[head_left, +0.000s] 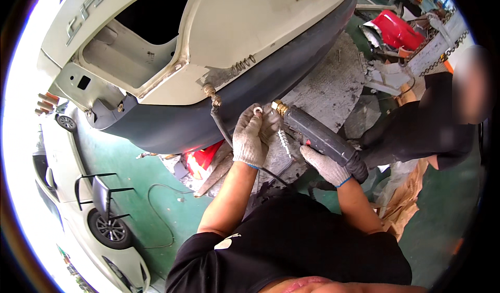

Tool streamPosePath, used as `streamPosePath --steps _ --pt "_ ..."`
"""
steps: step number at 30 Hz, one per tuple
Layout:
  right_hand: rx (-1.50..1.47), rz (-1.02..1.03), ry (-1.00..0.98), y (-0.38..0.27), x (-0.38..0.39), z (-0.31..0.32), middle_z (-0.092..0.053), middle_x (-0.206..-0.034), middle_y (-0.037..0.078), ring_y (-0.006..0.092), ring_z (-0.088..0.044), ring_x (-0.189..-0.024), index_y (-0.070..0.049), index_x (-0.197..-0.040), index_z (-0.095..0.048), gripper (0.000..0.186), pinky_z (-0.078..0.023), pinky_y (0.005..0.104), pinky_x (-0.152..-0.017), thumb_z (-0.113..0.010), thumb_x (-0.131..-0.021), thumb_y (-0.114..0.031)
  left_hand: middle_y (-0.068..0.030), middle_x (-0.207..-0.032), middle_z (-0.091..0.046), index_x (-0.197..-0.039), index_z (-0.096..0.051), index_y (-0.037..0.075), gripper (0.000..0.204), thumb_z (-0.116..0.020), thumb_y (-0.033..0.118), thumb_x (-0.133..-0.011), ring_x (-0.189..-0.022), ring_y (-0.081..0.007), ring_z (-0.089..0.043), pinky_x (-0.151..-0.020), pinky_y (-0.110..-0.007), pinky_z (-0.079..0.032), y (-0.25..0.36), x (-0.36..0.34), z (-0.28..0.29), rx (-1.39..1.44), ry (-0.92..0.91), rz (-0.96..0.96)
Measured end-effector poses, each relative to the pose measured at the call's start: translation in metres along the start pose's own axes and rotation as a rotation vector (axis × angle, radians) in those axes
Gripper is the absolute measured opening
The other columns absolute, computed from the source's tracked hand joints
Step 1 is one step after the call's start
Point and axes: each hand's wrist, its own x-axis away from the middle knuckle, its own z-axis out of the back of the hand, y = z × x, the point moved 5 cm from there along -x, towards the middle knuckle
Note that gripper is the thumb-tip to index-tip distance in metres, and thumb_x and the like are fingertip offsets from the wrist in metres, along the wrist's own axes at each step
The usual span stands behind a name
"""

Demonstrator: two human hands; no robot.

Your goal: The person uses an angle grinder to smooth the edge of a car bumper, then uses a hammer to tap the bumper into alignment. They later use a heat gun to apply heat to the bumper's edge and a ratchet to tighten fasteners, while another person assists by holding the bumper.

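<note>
My left hand (249,139), in a whitish knit glove, pinches a small pale ring (258,110) between its fingertips. Close to its right is the brass tip (279,107) of a thick black welding gun (320,134). My right hand (326,166), gloved too, holds the gun near its rear end. Ahead stands a cream car body (250,22) with a dark bumper (229,111). A row of wire rings (242,63) stands on its bared metal patch. Left of them, a brass cable fitting (209,90) touches the panel, a black cable hanging from it.
A co-worker in black (424,118) is at the right. Red body parts (398,30) and a chain (448,51) lie beyond. Brown paper (406,196) is on the floor. At the left are a white car (67,163) and a dark stand (101,196). A hose (166,225) crosses the green floor.
</note>
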Motion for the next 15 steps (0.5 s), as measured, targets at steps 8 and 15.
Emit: streamPosePath --steps 8,15 --pt "-0.049 0.137 -0.051 -0.002 -0.012 -0.007 -0.069 -0.097 0.005 0.0150 -0.065 -0.090 -0.004 -0.114 -0.068 0.027 -0.055 0.0339 -0.082 -0.076 -0.090 -0.015 -0.0079 -0.103 -0.073 -0.115 -0.065 0.009 0.017 -0.063 0.021 -0.104 -0.085 -0.0197 -0.068 -0.077 -0.035 -0.056 0.030 -0.015 -0.019 -0.008 -0.037 -0.145" --pt "0.020 0.267 -0.088 -0.042 -0.044 -0.013 -0.066 -0.090 0.002 0.0118 -0.059 -0.083 -0.004 -0.108 -0.067 0.021 -0.053 0.0334 -0.075 -0.075 -0.091 -0.015 -0.0055 -0.102 -0.069 -0.117 -0.066 0.009 0.018 -0.063 0.019 -0.103 -0.080 -0.0145 -0.061 -0.062 -0.027 -0.044 0.040 -0.042 -0.022 0.225 0.018 -0.154"
